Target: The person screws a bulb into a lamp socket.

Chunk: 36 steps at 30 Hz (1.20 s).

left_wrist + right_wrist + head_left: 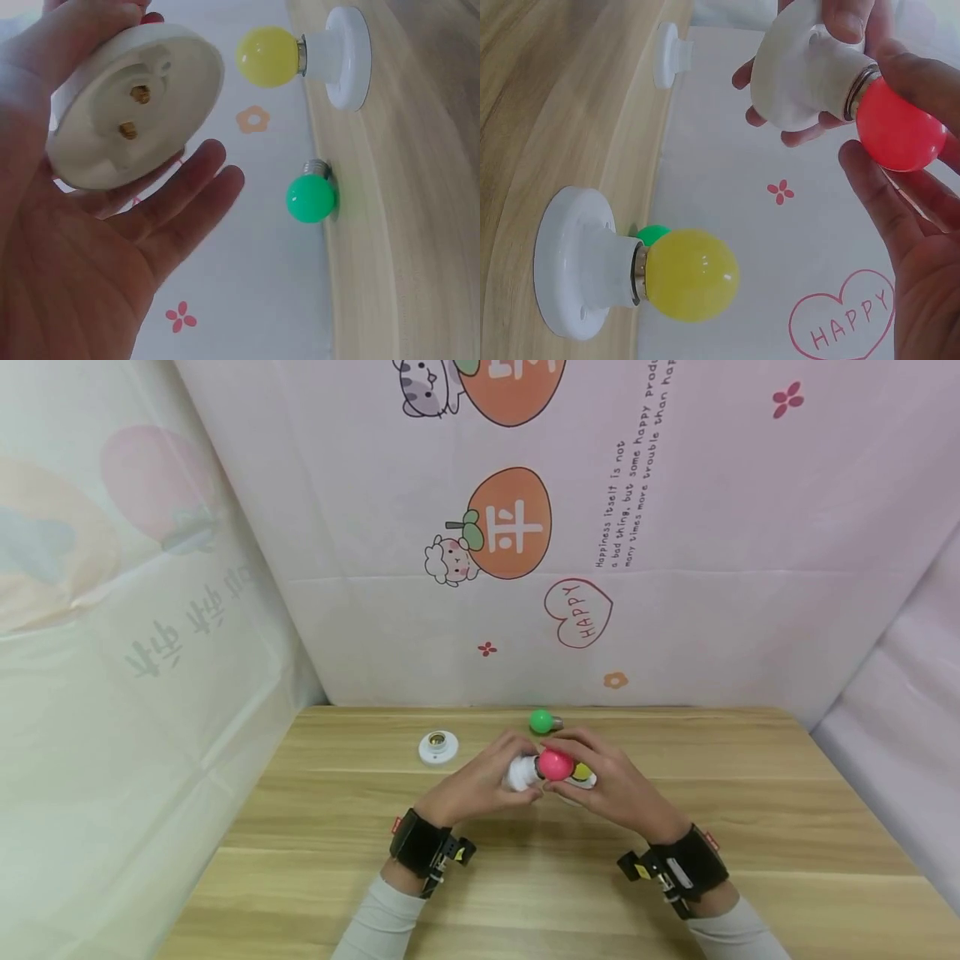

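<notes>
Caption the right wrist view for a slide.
Left hand gripping a white socket, right hand holding a red bulb at its mouth; a yellow bulb sits in a second socket.

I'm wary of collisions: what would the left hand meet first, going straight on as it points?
Probably the right hand, which holds the red bulb just ahead, though depth is unclear.

Three bulbs (692, 275); three sockets (574, 262)
</notes>
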Available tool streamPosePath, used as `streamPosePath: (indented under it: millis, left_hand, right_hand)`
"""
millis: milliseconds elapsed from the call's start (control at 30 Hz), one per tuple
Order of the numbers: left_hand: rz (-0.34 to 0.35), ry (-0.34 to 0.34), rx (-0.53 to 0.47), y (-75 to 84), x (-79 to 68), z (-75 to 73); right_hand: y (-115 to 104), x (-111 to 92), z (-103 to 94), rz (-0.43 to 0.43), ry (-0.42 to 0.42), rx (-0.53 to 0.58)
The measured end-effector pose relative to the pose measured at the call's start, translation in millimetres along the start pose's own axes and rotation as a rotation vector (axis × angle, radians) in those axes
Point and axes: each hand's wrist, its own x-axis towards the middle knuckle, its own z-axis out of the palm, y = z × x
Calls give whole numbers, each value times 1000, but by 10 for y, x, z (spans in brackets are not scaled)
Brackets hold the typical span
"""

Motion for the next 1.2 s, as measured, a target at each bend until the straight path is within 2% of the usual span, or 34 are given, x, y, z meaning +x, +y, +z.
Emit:
streamPosePath:
  millis: [267, 467, 867, 1067, 1200]
  left_hand:
    - [4, -15, -10, -23, 15, 32]
    - [-1, -28, -25, -40, 19, 49]
    - [-88, -55, -24, -135, -49, 13]
    - [-99, -50, -20, -172, -49, -11]
    - [-130, -50, -1, -182, -59, -43]
  right_hand:
    - [-28, 24, 26, -27, 33, 39]
    - [-17, 18, 46, -22, 34, 27]
    - [44, 22, 121, -15, 28, 22]
    - [58, 41, 155, 18, 12, -38]
    - [49, 61, 170, 31, 0, -58]
